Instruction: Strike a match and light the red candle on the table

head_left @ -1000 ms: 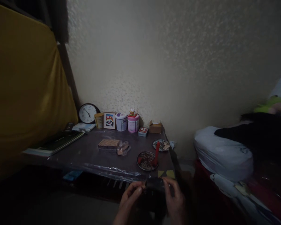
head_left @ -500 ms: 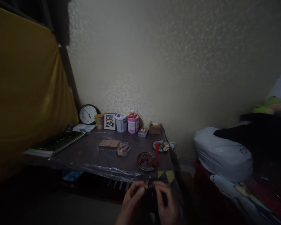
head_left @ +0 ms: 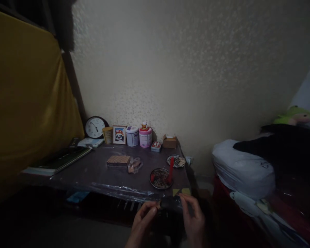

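Observation:
My left hand is closed in a pinch near the table's front edge, with a small tan piece at its fingertips. Across from it, my right hand pinches the right end of a dark, shiny strip. The strip spans the gap between both hands; its material is too dark to make out. Just beyond the hands stands a round metal dish of small dark bits, with a red spoon-like tool upright in it. Yellow patches lie at the table corner.
On the table are a stack of thin tan slats, a clear plastic bag and a second dish with pale sticks. A clock, tubs and a cardboard box line the wall. White bags sit right.
My hands have moved apart, the right one going rightward. More of the dark strip now shows between them. The whole view has shifted slightly.

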{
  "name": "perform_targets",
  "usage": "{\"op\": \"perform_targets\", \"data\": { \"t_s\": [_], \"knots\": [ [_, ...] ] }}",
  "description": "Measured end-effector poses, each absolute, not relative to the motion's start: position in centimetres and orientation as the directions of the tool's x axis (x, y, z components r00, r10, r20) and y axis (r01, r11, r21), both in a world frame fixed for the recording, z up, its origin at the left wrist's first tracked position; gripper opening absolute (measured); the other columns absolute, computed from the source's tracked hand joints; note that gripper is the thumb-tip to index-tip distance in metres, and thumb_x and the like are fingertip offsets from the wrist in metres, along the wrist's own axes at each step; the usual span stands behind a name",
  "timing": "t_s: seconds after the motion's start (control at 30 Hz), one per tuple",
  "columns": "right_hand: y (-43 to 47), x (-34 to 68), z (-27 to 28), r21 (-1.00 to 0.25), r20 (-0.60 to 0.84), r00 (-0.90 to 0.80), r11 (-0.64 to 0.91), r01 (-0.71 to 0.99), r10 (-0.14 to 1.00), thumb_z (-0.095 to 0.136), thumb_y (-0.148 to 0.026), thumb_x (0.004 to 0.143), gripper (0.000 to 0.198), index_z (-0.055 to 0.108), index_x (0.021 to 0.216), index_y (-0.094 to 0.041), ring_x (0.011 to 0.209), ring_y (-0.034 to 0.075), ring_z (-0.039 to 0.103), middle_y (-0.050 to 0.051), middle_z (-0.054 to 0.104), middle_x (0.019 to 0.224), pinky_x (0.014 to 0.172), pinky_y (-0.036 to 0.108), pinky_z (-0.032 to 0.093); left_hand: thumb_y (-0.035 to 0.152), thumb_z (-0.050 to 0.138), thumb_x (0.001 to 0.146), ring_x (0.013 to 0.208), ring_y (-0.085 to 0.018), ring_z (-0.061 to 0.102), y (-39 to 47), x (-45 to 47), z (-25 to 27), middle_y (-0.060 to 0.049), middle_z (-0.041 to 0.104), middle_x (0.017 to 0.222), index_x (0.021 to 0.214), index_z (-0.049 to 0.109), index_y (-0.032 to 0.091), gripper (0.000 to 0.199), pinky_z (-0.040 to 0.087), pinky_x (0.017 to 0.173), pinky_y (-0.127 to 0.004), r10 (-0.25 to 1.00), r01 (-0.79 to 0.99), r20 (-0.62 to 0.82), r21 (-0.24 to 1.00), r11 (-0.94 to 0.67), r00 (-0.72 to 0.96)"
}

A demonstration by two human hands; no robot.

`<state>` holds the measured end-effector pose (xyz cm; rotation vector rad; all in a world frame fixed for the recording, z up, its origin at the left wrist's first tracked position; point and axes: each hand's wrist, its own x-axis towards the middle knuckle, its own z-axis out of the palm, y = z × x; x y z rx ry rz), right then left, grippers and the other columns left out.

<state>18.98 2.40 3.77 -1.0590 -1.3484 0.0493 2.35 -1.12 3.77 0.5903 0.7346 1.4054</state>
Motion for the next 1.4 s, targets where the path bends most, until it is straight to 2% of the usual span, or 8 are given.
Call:
{"op": "perform_targets", "data": {
  "t_s": [0.2, 0.33, 0.53, 0.77, 0.87, 1.07, 1.2, 1.4],
  "knots": [
    [0.9, 17.3, 3.9, -0.707, 0.703, 0.309, 0.586, 0.396, 0.64, 0.058, -0.03, 0.084, 0.012, 0.062, 0.077, -0.022, 0.074, 0.015, 0.069, 0.003, 0.071, 0.078, 0.071, 0.023, 0.056, 0.029, 0.076, 0.066, 0.074, -0.02, 0.067, -1.6, 2.4, 4.5, -0.007, 0.075, 0.078, 0.082, 0.069, 0.017, 0.021, 0.047, 0.072, -0.029, 0.993, -0.734, -0.066, 0.669, 0.114, 0.094],
    [-0.2, 16.1, 4.1, -0.649, 0.752, 0.244, 0.621, 0.441, 0.613, 0.058, -0.027, 0.085, 0.011, 0.061, 0.076, -0.022, 0.072, 0.014, 0.07, 0.002, 0.072, 0.078, 0.069, 0.02, 0.056, 0.028, 0.075, 0.067, 0.079, -0.022, 0.068, -1.6, 2.7, 4.6, -0.008, 0.075, 0.079, 0.084, 0.07, 0.017, 0.02, 0.046, 0.076, -0.03, 0.991, -0.744, -0.055, 0.656, 0.126, 0.119],
    [-0.7, 16.1, 4.2, -0.53, 0.829, 0.137, 0.682, 0.505, 0.543, 0.058, -0.02, 0.084, 0.005, 0.061, 0.081, -0.022, 0.072, 0.014, 0.071, 0.002, 0.074, 0.08, 0.067, 0.02, 0.057, 0.03, 0.08, 0.06, 0.08, -0.024, 0.068, -1.3, 2.9, 4.1, -0.009, 0.075, 0.084, 0.085, 0.071, 0.016, 0.03, 0.045, 0.078, -0.033, 0.99, -0.734, -0.045, 0.667, 0.127, 0.131],
    [-0.3, 16.7, 3.2, -0.604, 0.767, 0.147, 0.627, 0.491, 0.624, 0.058, -0.028, 0.086, 0.011, 0.067, 0.088, -0.021, 0.073, 0.017, 0.073, 0.004, 0.075, 0.081, 0.068, 0.022, 0.059, 0.027, 0.08, 0.06, 0.093, -0.028, 0.066, -1.7, 2.4, 4.1, -0.012, 0.075, 0.098, 0.092, 0.071, 0.017, 0.035, 0.042, 0.087, -0.036, 0.985, -0.744, 0.017, 0.658, 0.12, 0.174],
    [-0.3, 16.9, 3.1, -0.588, 0.769, 0.092, 0.645, 0.488, 0.632, 0.057, -0.027, 0.086, 0.012, 0.068, 0.088, -0.021, 0.076, 0.016, 0.073, 0.004, 0.076, 0.084, 0.07, 0.02, 0.059, 0.027, 0.078, 0.062, 0.098, -0.029, 0.065, -1.9, 2.1, 4.3, -0.012, 0.074, 0.1, 0.094, 0.071, 0.017, 0.034, 0.04, 0.091, -0.037, 0.981, -0.755, 0.034, 0.645, 0.123, 0.19],
    [-0.3, 17.1, 3.0, -0.557, 0.782, 0.026, 0.68, 0.476, 0.623, 0.057, -0.022, 0.086, 0.013, 0.066, 0.095, -0.022, 0.081, 0.016, 0.073, 0.003, 0.076, 0.09, 0.075, 0.019, 0.058, 0.026, 0.077, 0.064, 0.089, -0.025, 0.066, -1.9, 1.9, 4.4, -0.01, 0.075, 0.094, 0.09, 0.071, 0.018, 0.027, 0.043, 0.084, -0.033, 0.989, -0.736, 0.027, 0.671, 0.092, 0.148],
    [-0.4, 17.0, 3.2, -0.562, 0.771, 0.014, 0.671, 0.484, 0.636, 0.057, -0.023, 0.086, 0.013, 0.067, 0.095, -0.022, 0.08, 0.016, 0.073, 0.003, 0.076, 0.09, 0.074, 0.019, 0.058, 0.028, 0.078, 0.064, 0.089, -0.023, 0.066, -1.9, 1.9, 4.8, -0.01, 0.075, 0.09, 0.088, 0.071, 0.017, 0.027, 0.042, 0.085, -0.032, 0.99, -0.721, 0.011, 0.686, 0.095, 0.141],
    [-0.7, 16.6, 4.2, -0.534, 0.794, 0.005, 0.695, 0.482, 0.608, 0.056, -0.022, 0.086, 0.013, 0.068, 0.092, -0.023, 0.077, 0.016, 0.074, 0.002, 0.077, 0.088, 0.072, 0.019, 0.059, 0.028, 0.08, 0.061, 0.078, -0.02, 0.066, -2.2, 2.1, 5.5, -0.007, 0.075, 0.082, 0.083, 0.071, 0.016, 0.026, 0.044, 0.075, -0.029, 0.991, -0.727, -0.07, 0.675, 0.131, 0.113]
  ]
}}
